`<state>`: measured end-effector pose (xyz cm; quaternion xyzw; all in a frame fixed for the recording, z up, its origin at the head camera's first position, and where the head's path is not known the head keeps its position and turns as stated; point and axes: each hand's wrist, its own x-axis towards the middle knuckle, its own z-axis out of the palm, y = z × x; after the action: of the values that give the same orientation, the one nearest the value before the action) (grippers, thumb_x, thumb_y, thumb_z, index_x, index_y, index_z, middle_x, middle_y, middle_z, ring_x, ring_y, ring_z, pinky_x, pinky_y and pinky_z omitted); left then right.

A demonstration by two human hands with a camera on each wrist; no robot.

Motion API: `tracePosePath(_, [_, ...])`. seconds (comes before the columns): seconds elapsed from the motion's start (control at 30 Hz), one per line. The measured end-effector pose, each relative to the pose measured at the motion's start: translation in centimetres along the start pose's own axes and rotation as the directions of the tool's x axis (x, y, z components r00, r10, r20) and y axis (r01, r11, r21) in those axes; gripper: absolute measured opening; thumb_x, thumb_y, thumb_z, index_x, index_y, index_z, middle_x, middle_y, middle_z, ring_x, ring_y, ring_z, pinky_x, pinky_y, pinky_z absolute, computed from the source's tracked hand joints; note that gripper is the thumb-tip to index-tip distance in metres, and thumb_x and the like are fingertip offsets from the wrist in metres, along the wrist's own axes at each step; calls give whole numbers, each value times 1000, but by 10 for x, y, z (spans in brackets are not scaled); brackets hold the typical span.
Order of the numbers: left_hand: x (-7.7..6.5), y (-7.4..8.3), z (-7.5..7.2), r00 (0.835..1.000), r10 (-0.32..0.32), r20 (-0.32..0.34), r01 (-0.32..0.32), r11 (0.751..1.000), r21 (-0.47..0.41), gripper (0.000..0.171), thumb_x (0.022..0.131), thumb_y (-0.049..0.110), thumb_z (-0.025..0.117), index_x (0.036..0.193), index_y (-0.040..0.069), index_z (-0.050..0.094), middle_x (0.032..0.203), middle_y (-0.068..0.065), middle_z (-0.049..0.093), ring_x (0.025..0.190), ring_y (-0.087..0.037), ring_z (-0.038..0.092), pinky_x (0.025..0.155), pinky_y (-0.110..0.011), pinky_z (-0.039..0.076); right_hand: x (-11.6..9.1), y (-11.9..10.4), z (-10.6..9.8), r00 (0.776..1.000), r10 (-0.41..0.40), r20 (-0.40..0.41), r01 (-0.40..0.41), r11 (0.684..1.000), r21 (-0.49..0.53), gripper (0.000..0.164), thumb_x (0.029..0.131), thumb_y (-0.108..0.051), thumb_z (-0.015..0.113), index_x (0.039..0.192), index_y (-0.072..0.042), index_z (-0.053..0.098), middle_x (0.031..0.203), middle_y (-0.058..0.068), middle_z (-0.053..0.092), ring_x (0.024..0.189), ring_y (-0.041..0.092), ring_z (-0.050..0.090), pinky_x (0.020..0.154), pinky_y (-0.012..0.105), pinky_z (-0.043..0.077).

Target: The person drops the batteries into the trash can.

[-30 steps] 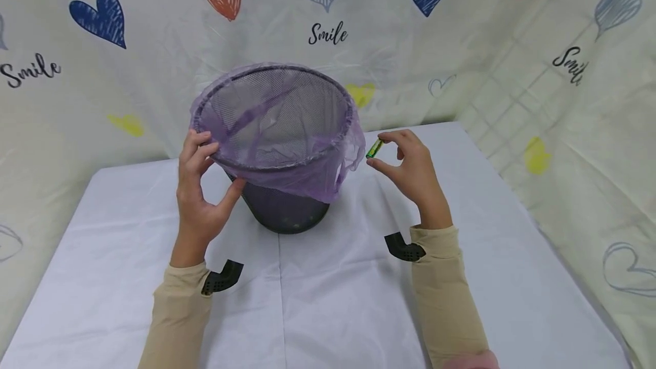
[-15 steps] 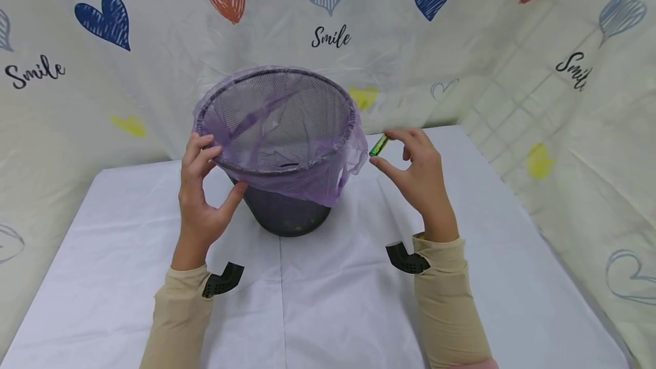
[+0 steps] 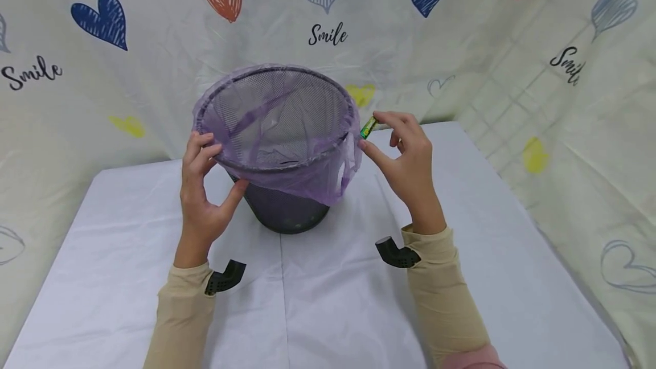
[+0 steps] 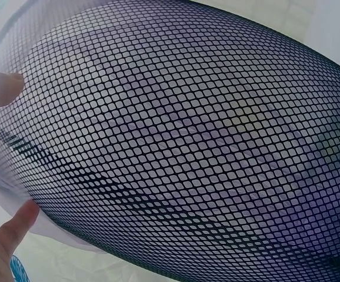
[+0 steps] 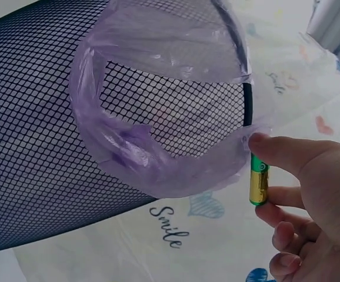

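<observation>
A black mesh wastebasket (image 3: 287, 215) stands on the table, its wide mouth lined with a thin purple bag (image 3: 312, 184) folded over the rim. My left hand (image 3: 202, 204) holds the basket's left side, fingers at the rim and thumb lower on the bag-covered outside. In the left wrist view, a thumb and a finger lie against the mesh (image 4: 176, 141). Between thumb and fingertips my right hand (image 3: 407, 167) pinches a small green-and-gold battery (image 5: 259, 179). That battery is just outside the basket's right rim, where the thumb is close to the bag; a gap in the bag shows bare mesh there.
A white cloth (image 3: 333, 300) covers the table. Behind it and along the right hangs a pale curtain (image 3: 154, 73) printed with hearts and "Smile". Each wrist carries a black bracket, such as the right one (image 3: 397, 254). Blurred greenish and yellowish patches show through the mesh.
My right hand has moved up and left with the battery, closer to the basket's right rim. The left hand and the basket stay about where they were.
</observation>
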<state>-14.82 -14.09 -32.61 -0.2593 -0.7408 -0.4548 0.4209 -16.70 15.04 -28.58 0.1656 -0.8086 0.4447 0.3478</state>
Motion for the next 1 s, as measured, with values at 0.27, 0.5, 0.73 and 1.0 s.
tracePosePath(0.27, [0, -2, 1, 1000, -9, 8, 9, 1000, 6, 55, 83, 33, 62, 118, -6, 45, 133, -23, 42, 137, -36, 25, 104, -27, 41, 16, -18, -4, 996, -80, -38, 81, 996, 31, 42, 73, -6, 74, 111, 3, 62, 104, 22, 57, 68, 19, 36, 56, 16, 26])
tracePosePath(0.5, [0, 0, 1, 1000, -1, 0, 1, 1000, -3, 56, 83, 33, 63, 118, -7, 46, 131, -25, 42, 136, -37, 26, 103, -26, 41, 29, -3, 3, 985, -158, -68, 160, 987, 23, 45, 75, -22, 74, 116, -7, 62, 109, 12, 58, 70, 10, 36, 58, 20, 30])
tracePosePath(0.73, [5, 5, 1, 1000, 14, -8, -14, 1000, -22, 54, 83, 29, 64, 116, -10, 45, 128, -30, 42, 135, -40, 26, 103, -26, 42, 36, -4, 19, 980, -198, 28, 198, 980, 18, 46, 76, -29, 73, 117, -11, 62, 110, 7, 58, 75, 15, 42, 63, 23, 34])
tracePosePath(1.0, [3, 2, 1, 1000, 10, -9, -10, 1000, -23, 54, 83, 29, 64, 117, -10, 46, 129, -30, 42, 136, -40, 26, 103, -26, 42, 37, -5, 30, 975, -135, 175, 136, 991, 6, 47, 76, -29, 73, 117, -10, 62, 112, 5, 58, 79, 16, 46, 66, 22, 36])
